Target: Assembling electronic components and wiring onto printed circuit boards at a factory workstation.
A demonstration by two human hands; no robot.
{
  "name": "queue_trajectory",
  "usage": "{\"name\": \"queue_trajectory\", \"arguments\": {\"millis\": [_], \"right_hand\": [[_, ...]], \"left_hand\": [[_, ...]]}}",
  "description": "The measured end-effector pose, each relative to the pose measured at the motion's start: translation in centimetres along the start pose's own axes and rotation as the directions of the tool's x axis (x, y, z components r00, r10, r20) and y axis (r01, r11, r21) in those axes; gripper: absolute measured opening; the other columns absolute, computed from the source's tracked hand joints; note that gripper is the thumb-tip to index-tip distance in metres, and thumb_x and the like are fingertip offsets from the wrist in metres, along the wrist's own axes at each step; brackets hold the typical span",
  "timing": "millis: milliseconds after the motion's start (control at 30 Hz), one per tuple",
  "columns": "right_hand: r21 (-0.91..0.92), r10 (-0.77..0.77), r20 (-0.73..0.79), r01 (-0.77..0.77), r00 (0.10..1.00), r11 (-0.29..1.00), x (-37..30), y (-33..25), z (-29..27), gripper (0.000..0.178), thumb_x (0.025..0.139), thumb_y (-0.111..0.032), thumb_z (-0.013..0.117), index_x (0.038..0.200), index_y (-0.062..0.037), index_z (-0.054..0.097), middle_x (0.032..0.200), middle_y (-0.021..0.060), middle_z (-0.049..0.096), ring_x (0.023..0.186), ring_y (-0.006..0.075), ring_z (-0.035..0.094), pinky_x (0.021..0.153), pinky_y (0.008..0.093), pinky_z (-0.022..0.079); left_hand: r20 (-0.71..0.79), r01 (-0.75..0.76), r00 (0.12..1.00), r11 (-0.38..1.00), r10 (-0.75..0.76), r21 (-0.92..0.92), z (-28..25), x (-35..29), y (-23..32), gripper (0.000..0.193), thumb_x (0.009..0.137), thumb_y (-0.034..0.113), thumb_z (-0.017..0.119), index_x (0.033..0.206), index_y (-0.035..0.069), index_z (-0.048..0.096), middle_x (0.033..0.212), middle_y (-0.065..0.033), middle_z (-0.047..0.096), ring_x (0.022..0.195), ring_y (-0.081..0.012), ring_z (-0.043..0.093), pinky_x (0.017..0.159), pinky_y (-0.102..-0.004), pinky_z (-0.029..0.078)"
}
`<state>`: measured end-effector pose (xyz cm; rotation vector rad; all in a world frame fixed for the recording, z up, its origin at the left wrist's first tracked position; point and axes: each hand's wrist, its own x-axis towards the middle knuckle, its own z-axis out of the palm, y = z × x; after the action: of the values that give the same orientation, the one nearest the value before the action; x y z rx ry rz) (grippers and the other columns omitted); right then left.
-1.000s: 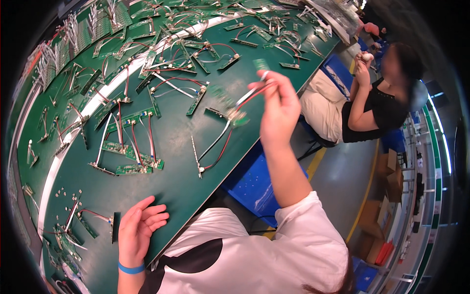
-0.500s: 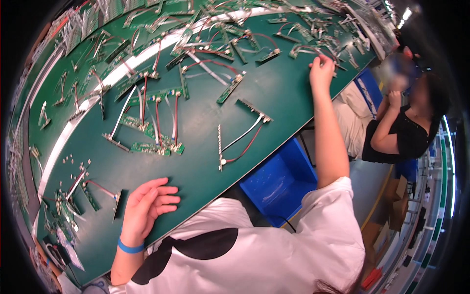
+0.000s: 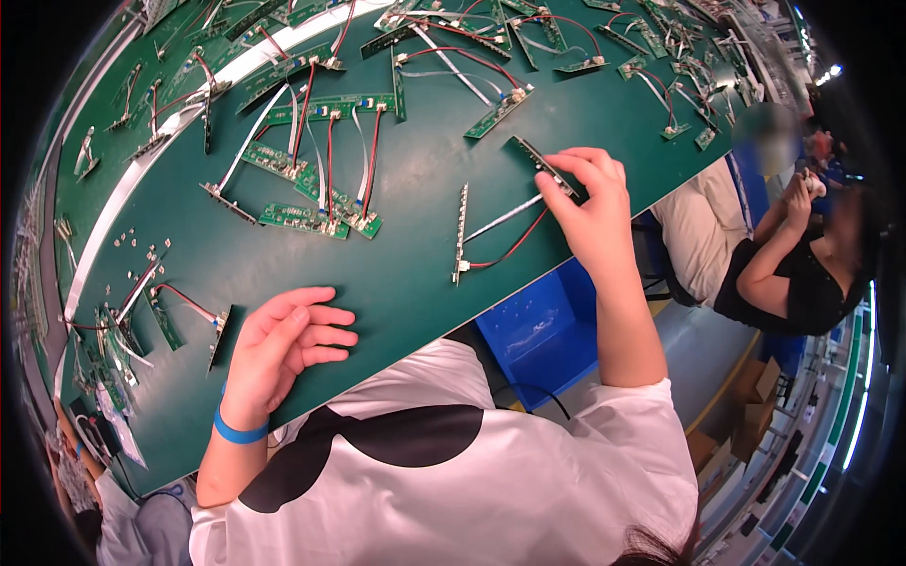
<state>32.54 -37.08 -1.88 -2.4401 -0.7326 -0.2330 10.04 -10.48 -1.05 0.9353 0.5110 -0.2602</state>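
My right hand [image 3: 595, 198] pinches a narrow dark circuit board [image 3: 530, 153] between thumb and fingers, near the table's front edge. White and red wires [image 3: 514, 209] run from it to a second thin board [image 3: 461, 231], which stands on its edge on the green table. My left hand [image 3: 293, 344] is empty, its fingers spread just above the tabletop, with a blue band [image 3: 239, 431] around the wrist. Past my right hand, another green board [image 3: 498, 111] lies with its own wires. A group of wired green boards [image 3: 321, 184] rests in the middle of the table.
Many more wired boards [image 3: 453, 33] spread along the far side. Small white pieces [image 3: 142, 259] are scattered at the left, beside a cluster of boards [image 3: 123, 330]. A blue bin [image 3: 543, 330] stands below the front edge. At the right sits another person [image 3: 788, 274].
My right hand has come back from the far right and closed on the narrow board. My left hand keeps its open pose. The view has shifted slightly.
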Motion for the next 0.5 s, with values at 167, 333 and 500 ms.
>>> {"name": "queue_trajectory", "arguments": {"millis": [167,333,500], "right_hand": [[0.678,0.347,0.225,-0.402,0.910,0.615,0.3,0.5,-0.9,0.016,0.083,-0.008,0.063,0.094,0.0033,0.065,0.082,0.0078,0.066,0.071,0.0112,0.059,0.067,0.0222,0.046],[0.777,0.252,0.386,-0.460,0.888,0.430,0.1,1.2,-2.1,0.016,0.082,-0.005,0.061,0.095,0.0047,0.063,0.083,0.0112,0.066,0.073,0.0153,0.061,0.067,0.0259,0.049],[0.834,0.263,0.436,-0.497,0.860,0.242,-0.1,2.1,-3.5,0.015,0.083,-0.005,0.061,0.094,0.0047,0.064,0.083,0.0117,0.066,0.075,0.0185,0.065,0.065,0.0282,0.052]], "left_hand": [[0.019,-0.027,0.999,1.000,0.027,0.005,-0.2,0.0,-0.4,0.033,0.095,0.013,0.039,0.122,-0.005,0.045,0.108,-0.0210,0.058,0.093,-0.0278,0.062,0.079,-0.0352,0.053],[0.008,-0.037,0.999,0.999,0.037,0.015,-0.2,-0.1,-0.5,0.033,0.095,0.013,0.039,0.122,-0.005,0.045,0.108,-0.0211,0.058,0.093,-0.0277,0.062,0.079,-0.0349,0.053],[0.006,-0.046,0.999,0.999,0.046,0.024,0.0,-0.1,-0.5,0.033,0.095,0.013,0.039,0.121,-0.006,0.045,0.107,-0.0210,0.058,0.092,-0.0272,0.063,0.079,-0.0348,0.053]]}}
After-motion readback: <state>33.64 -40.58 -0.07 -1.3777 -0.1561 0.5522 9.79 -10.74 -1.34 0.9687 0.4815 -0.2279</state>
